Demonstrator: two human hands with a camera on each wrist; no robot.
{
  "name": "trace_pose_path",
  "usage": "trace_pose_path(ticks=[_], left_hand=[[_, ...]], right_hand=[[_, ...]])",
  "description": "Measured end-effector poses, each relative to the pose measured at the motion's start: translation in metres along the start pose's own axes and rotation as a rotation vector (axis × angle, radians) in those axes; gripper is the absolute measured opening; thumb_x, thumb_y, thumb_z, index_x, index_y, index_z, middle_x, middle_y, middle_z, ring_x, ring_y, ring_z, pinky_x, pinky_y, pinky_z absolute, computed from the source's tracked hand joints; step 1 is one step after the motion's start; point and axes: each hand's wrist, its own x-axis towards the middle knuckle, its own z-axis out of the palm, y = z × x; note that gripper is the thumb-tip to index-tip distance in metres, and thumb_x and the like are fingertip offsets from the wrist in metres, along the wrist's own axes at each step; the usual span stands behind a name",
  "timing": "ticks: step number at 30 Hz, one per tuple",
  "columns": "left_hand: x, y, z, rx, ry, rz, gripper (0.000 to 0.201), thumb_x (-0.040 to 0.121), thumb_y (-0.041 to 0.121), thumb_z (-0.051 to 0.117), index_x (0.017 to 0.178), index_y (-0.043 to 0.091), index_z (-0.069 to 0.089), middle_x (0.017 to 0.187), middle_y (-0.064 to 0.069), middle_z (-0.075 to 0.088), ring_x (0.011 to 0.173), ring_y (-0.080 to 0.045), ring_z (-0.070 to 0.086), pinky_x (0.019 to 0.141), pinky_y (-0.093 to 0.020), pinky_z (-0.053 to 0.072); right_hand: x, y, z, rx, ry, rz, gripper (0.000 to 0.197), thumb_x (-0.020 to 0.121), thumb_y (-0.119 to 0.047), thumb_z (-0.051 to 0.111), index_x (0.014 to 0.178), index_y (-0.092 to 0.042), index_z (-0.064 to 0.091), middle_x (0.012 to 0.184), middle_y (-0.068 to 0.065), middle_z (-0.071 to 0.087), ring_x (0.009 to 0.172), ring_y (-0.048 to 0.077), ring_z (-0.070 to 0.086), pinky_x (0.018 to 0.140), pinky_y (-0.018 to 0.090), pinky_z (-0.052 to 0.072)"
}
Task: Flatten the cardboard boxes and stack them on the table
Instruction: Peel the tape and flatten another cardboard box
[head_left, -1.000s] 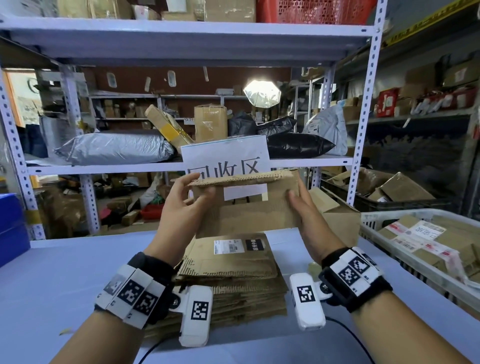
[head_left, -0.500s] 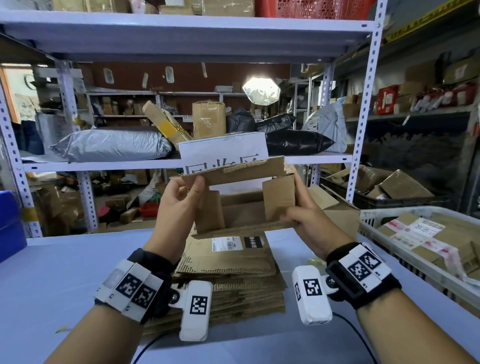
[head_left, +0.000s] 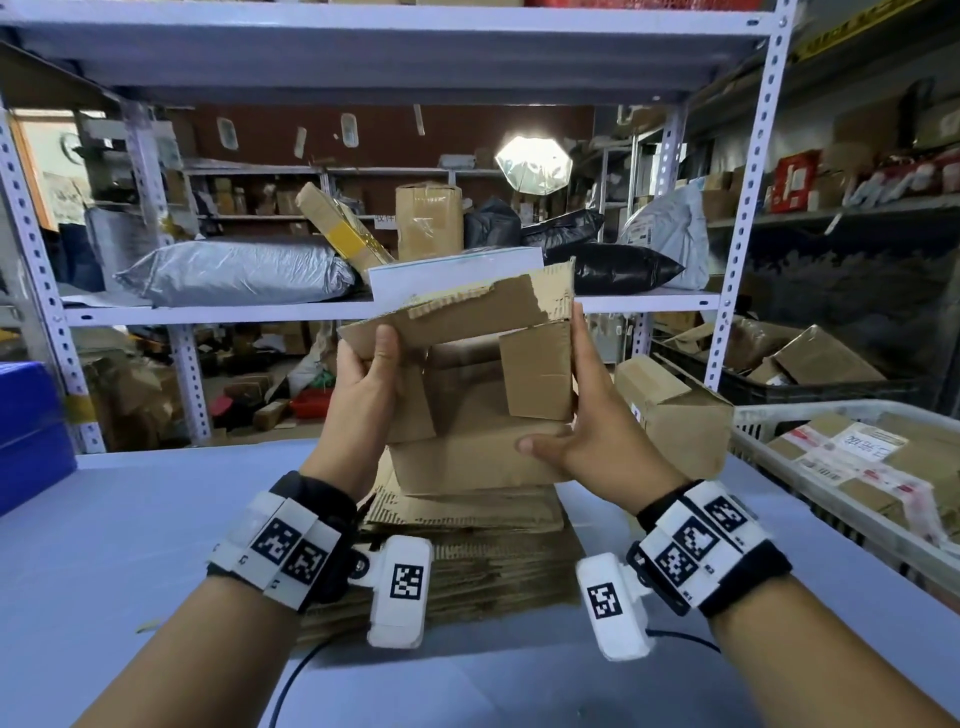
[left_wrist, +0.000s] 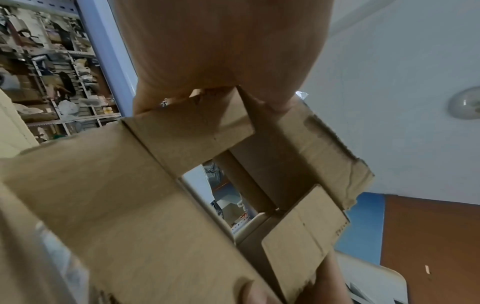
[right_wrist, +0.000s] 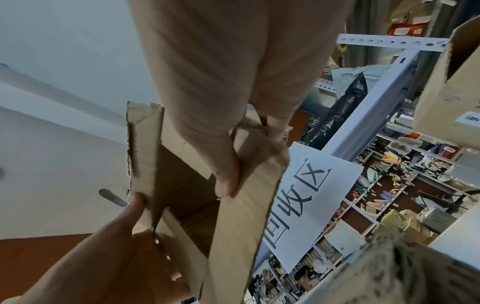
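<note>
Your wrists hid the near edge of the stack of flattened cardboard on the table. Above it you held the open cardboard box in the air: your left hand gripped its left side, thumb over the torn top flap; your right hand clasped the right side, thumb on the lower panel, fingers out of sight behind. Bare table lay to the left. A white basket of boxes crowded the right edge. The paper sign behind was mostly covered.
</note>
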Motion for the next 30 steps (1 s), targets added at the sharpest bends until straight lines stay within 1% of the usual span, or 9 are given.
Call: trace_pose_path(ticks=[2, 5, 10, 13, 17, 21, 23, 25, 30], left_hand=[[-0.003, 0.000, 0.001, 0.049, -0.003, 0.021, 0.062, 0.091, 0.054, 0.067, 0.140, 0.027, 0.041, 0.137, -0.001, 0.060, 0.126, -0.016, 0.059, 0.110, -0.043, 0.048], [-0.006, -0.001, 0.003, 0.192, 0.026, 0.140, 0.082, 0.086, 0.007, 0.080, 0.148, 0.016, 0.027, 0.135, 0.003, 0.052, 0.121, -0.005, 0.054, 0.113, -0.032, 0.043], [-0.010, -0.004, -0.001, 0.221, -0.023, 0.143, 0.079, 0.083, -0.019, 0.061, 0.146, 0.020, 0.030, 0.105, 0.010, 0.052, 0.085, 0.012, 0.055, 0.096, -0.034, 0.052], [-0.012, -0.002, -0.006, 0.199, -0.164, 0.126, 0.084, 0.073, -0.004, 0.058, 0.144, 0.035, 0.036, 0.121, 0.008, 0.055, 0.098, 0.007, 0.060, 0.078, -0.016, 0.052], [-0.014, 0.000, -0.007, 0.123, -0.292, 0.132, 0.081, 0.070, 0.005, 0.050, 0.142, 0.041, 0.044, 0.134, 0.008, 0.060, 0.104, -0.001, 0.065, 0.076, -0.017, 0.053], [-0.015, 0.005, -0.010, 0.111, -0.316, 0.159, 0.075, 0.075, 0.007, 0.048, 0.138, 0.046, 0.052, 0.132, 0.015, 0.062, 0.102, -0.001, 0.066, 0.077, -0.017, 0.053], [-0.015, 0.007, -0.011, 0.124, -0.305, 0.164, 0.072, 0.079, 0.011, 0.048, 0.142, 0.045, 0.052, 0.136, 0.024, 0.059, 0.119, 0.000, 0.060, 0.090, -0.022, 0.053], [-0.014, 0.007, -0.013, 0.171, -0.274, 0.187, 0.066, 0.084, 0.016, 0.052, 0.146, 0.040, 0.051, 0.145, 0.023, 0.054, 0.134, 0.000, 0.050, 0.111, -0.030, 0.045], [-0.009, 0.004, -0.029, 0.734, -0.312, 0.311, 0.068, 0.079, 0.067, 0.062, 0.142, 0.041, 0.058, 0.154, 0.018, 0.042, 0.143, -0.005, 0.029, 0.119, -0.037, 0.026]], right_hand=[[0.000, 0.000, 0.002, -0.001, 0.029, -0.013, 0.135, 0.074, -0.006, 0.087, 0.149, -0.059, -0.012, 0.167, -0.017, 0.010, 0.151, 0.008, 0.022, 0.113, 0.042, 0.043], [0.001, 0.000, 0.003, -0.025, 0.053, -0.041, 0.134, 0.073, -0.008, 0.088, 0.150, -0.058, -0.010, 0.166, -0.019, 0.009, 0.152, 0.006, 0.018, 0.110, 0.041, 0.046], [0.003, 0.001, 0.003, -0.014, 0.083, -0.038, 0.133, 0.071, -0.016, 0.090, 0.153, -0.053, -0.009, 0.165, -0.022, 0.008, 0.151, 0.002, 0.018, 0.114, 0.045, 0.042], [0.008, 0.002, 0.002, 0.054, 0.198, 0.035, 0.132, 0.066, -0.034, 0.092, 0.158, -0.038, -0.003, 0.164, -0.012, 0.022, 0.148, 0.007, 0.027, 0.120, 0.041, 0.033], [0.009, -0.002, -0.001, 0.023, 0.383, 0.122, 0.115, 0.067, -0.044, 0.084, 0.155, -0.035, 0.011, 0.148, -0.006, 0.049, 0.130, 0.011, 0.052, 0.108, 0.031, 0.044], [0.005, 0.000, -0.008, 0.162, 0.274, 0.225, 0.099, 0.079, -0.030, 0.070, 0.157, -0.034, 0.010, 0.129, -0.015, 0.059, 0.105, -0.007, 0.061, 0.089, 0.023, 0.052], [0.004, -0.001, -0.009, 0.434, 0.235, 0.295, 0.066, 0.094, -0.017, 0.052, 0.155, -0.020, 0.027, 0.132, -0.005, 0.061, 0.113, 0.005, 0.059, 0.097, 0.031, 0.052], [0.001, -0.004, -0.009, 0.786, 0.268, 0.353, 0.035, 0.099, -0.007, 0.034, 0.126, -0.009, 0.057, 0.114, 0.008, 0.070, 0.106, 0.024, 0.061, 0.095, 0.041, 0.052], [-0.002, -0.001, -0.014, 1.107, 0.119, 0.330, 0.037, 0.096, -0.028, 0.047, 0.123, -0.010, 0.065, 0.130, 0.021, 0.059, 0.120, 0.038, 0.056, 0.108, 0.060, 0.041]])
